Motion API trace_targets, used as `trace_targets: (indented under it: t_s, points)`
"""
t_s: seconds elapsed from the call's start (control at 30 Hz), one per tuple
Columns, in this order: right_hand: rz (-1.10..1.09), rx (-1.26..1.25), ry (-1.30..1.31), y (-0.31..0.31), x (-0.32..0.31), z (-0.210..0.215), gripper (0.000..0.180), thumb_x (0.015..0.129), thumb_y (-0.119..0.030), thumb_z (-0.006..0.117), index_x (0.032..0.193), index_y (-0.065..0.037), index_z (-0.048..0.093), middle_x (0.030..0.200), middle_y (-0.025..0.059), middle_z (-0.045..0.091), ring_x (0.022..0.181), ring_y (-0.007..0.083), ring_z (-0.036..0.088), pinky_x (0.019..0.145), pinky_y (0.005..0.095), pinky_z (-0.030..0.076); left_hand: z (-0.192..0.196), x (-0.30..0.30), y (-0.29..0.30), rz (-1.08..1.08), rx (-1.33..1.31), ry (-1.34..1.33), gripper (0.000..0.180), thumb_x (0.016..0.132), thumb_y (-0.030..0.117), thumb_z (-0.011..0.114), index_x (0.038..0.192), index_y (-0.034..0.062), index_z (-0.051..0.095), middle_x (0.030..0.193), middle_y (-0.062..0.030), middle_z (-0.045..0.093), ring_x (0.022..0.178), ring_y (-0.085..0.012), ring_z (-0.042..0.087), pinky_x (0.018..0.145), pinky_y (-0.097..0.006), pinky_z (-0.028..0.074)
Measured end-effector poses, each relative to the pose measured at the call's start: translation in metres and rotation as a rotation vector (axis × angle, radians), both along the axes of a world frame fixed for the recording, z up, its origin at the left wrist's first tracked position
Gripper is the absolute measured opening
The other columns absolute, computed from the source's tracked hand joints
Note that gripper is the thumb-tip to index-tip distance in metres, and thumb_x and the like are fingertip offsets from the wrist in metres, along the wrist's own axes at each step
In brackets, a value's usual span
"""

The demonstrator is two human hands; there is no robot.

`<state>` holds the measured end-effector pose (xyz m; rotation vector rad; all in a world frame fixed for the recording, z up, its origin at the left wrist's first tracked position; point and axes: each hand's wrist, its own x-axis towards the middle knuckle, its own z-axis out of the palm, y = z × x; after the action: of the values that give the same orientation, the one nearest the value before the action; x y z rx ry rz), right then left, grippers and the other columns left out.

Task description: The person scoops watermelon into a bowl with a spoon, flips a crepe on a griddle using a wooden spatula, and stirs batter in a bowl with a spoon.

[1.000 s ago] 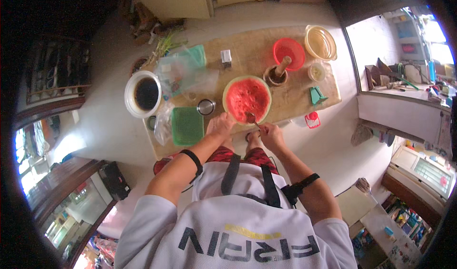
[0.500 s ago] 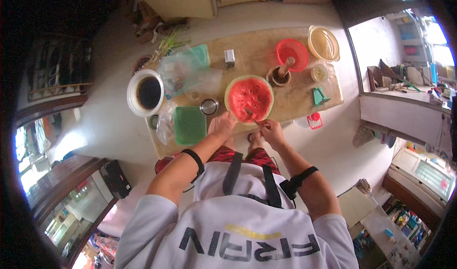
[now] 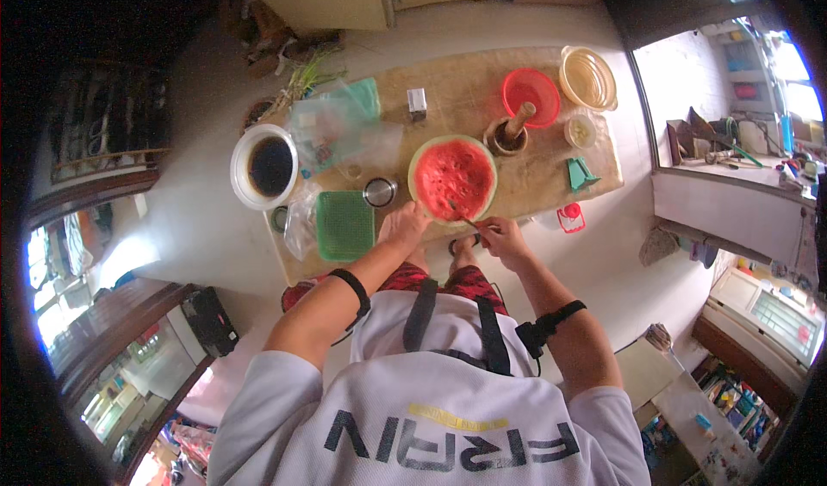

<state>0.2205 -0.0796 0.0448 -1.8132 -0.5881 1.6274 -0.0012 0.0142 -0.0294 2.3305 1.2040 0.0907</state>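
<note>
1. The watermelon half (image 3: 453,176), cut face up with its red flesh scooped rough, sits at the centre of the frame, near the lower edge of the desk (image 3: 534,180)
2. The left hand (image 3: 405,224), just below and left of centre, has its fingers bent and touches the lower-left rim of the fruit; how firmly it grips, I cannot tell
3. The right hand (image 3: 501,238), below and right of centre, is closed narrow around the thin handle of a spoon (image 3: 469,222), which slants up and left over the rim, its far end down in the red flesh
4. Left of the fruit stand a round metal container (image 3: 379,192) and, farther left, a green basket (image 3: 345,226) with a clear plastic bag (image 3: 301,228) beside it
5. Toward the upper left lie translucent and green bags (image 3: 323,133), near a white basin (image 3: 236,166) of dark liquid
6. A small white box (image 3: 417,100) sits above the fruit, at the upper middle of the frame
7. To the upper right are a mortar (image 3: 505,138) with a pestle (image 3: 520,121) leaning in it, a red bowl (image 3: 541,90), a tan basket (image 3: 565,73) and a small tub (image 3: 568,130) with pale contents
8. A teal plastic piece (image 3: 582,174) lies below that tub, near the right end of the desk
</note>
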Motion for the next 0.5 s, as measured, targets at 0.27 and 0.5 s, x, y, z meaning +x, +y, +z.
trace_targets:
  t_s: [0.27,0.5]
  points:
    - [-0.175,-0.084,0.181,0.005,0.000,-0.002,0.021,0.085,-0.009,0.057,0.098,0.006,0.063,0.074,0.0042,0.059,0.055,0.0099,0.049,0.045,0.0230,0.037,0.017,0.007,0.006,0.039,-0.026,-0.052,0.037,0.074,0.030,0.070,0.094,0.0024,0.054,0.080,-0.0129,0.056,0.072,-0.0335,0.059,0.058,-0.044,0.047]
    - [-0.129,-0.066,0.173,0.002,0.004,-0.011,0.017,0.086,-0.008,0.056,0.096,0.004,0.062,0.074,0.0026,0.058,0.053,0.0090,0.047,0.044,0.0214,0.034,0.014,0.008,0.002,0.016,-0.043,0.000,0.037,0.075,0.030,0.070,0.093,0.0017,0.055,0.080,-0.0134,0.056,0.073,-0.0340,0.058,0.059,-0.045,0.046]
